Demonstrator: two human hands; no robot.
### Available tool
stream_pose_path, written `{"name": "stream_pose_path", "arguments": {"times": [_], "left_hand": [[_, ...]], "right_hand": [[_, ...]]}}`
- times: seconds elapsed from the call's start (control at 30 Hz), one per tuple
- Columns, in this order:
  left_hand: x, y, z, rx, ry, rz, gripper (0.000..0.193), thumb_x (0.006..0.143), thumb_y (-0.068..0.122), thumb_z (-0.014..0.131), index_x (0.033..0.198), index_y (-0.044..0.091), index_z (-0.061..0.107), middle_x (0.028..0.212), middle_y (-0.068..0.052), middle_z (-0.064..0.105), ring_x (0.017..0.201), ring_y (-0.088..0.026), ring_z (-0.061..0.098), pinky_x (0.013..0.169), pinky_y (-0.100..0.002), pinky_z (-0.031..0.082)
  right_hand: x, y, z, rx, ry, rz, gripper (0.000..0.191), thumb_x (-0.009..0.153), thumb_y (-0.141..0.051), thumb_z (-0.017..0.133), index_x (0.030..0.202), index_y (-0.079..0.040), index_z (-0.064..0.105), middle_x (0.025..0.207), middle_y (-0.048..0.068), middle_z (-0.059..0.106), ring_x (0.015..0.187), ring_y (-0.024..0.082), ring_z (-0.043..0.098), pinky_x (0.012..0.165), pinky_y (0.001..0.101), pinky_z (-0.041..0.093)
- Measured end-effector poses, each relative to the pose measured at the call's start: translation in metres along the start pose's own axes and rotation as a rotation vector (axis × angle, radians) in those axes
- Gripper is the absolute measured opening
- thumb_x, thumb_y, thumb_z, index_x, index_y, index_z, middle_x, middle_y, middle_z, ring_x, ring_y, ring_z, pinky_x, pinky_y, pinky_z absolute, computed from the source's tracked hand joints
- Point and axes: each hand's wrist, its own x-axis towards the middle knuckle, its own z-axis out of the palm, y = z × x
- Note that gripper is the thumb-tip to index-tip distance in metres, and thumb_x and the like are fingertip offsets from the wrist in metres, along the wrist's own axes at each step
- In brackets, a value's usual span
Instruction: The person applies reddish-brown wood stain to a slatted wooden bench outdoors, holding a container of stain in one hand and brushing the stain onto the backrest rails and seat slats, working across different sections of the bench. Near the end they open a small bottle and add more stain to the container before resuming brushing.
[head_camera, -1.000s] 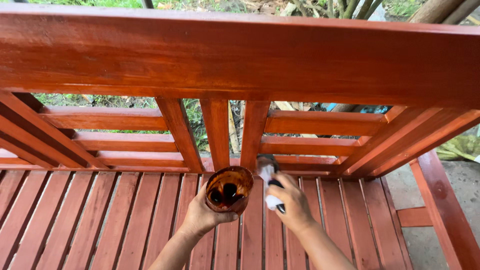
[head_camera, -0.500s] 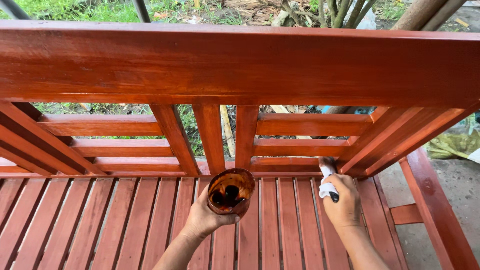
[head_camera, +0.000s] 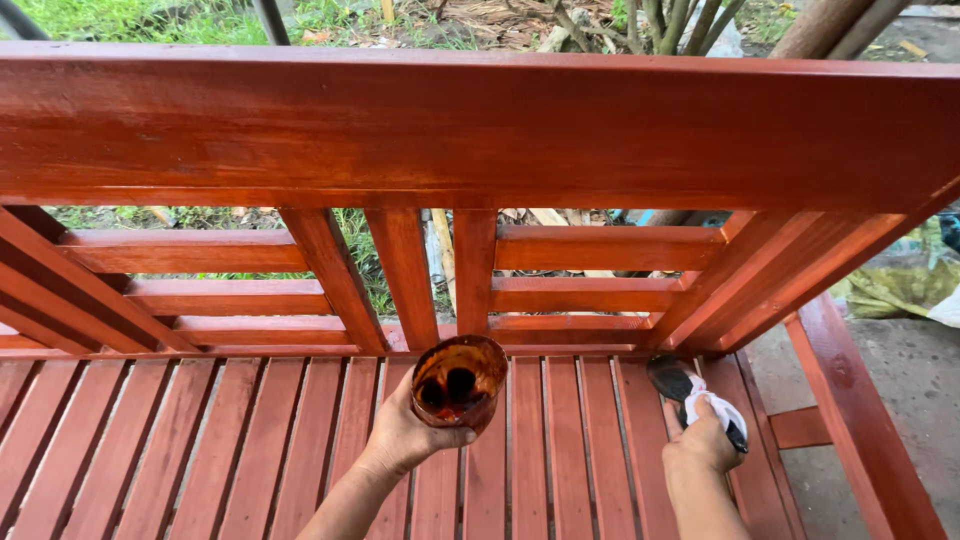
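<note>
The left hand (head_camera: 400, 440) has its fingers clamped around a stain-smeared cup (head_camera: 458, 382), held above the seat slats of the red-brown wooden bench (head_camera: 480, 130), just in front of its backrest's three middle uprights. To the cup's right, the right hand (head_camera: 700, 448) grips a paintbrush (head_camera: 672, 380), bristles touching a slat.

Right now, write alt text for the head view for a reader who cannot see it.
A left hand holds a stain-coated cup over a reddish-brown slatted wooden bench, while the right hand presses a paintbrush to the seat slats near the backrest. Grass shows beyond.
</note>
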Motion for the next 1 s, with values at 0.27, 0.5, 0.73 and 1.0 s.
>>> {"name": "stream_pose_path", "arguments": {"times": [0.27, 0.5, 0.73, 1.0], "left_hand": [[0.003, 0.006, 0.016, 0.025, 0.000, -0.030, 0.103, 0.043, 0.006, 0.099, 0.137, 0.012, 0.056, 0.128, -0.002, 0.071, 0.121, -0.017, 0.066, 0.109, -0.035, 0.054], [0.000, 0.030, 0.026, 0.024, -0.028, 0.022, 0.104, 0.043, 0.006, 0.099, 0.137, 0.013, 0.055, 0.129, -0.002, 0.071, 0.123, -0.017, 0.066, 0.109, -0.035, 0.052], [-0.006, 0.045, 0.035, 0.038, -0.038, 0.026, 0.105, 0.043, 0.005, 0.098, 0.137, 0.013, 0.053, 0.129, -0.001, 0.068, 0.123, -0.017, 0.065, 0.110, -0.034, 0.052], [-0.014, 0.053, 0.030, 0.024, -0.039, -0.001, 0.101, 0.044, 0.006, 0.097, 0.136, 0.013, 0.056, 0.128, -0.002, 0.071, 0.122, -0.018, 0.067, 0.108, -0.035, 0.054]], "right_hand": [[0.035, 0.035, 0.029, 0.008, 0.026, 0.180, 0.034, 0.095, -0.011, 0.072, 0.126, -0.008, 0.056, 0.121, 0.010, 0.067, 0.097, 0.032, 0.067, 0.085, 0.0493, 0.062], [0.000, -0.030, 0.052, 0.213, -0.173, 0.251, 0.028, 0.100, -0.010, 0.058, 0.127, -0.010, 0.060, 0.131, 0.008, 0.066, 0.122, 0.031, 0.064, 0.098, 0.0555, 0.053], [-0.102, -0.136, 0.110, 0.143, -0.308, -0.024, 0.033, 0.096, -0.004, 0.063, 0.127, -0.013, 0.059, 0.131, 0.007, 0.065, 0.122, 0.027, 0.067, 0.098, 0.0561, 0.054], [-0.149, -0.200, 0.126, 0.201, -0.490, -0.356, 0.038, 0.096, 0.003, 0.065, 0.130, -0.011, 0.057, 0.134, 0.008, 0.065, 0.123, 0.030, 0.068, 0.097, 0.0617, 0.055]]}}
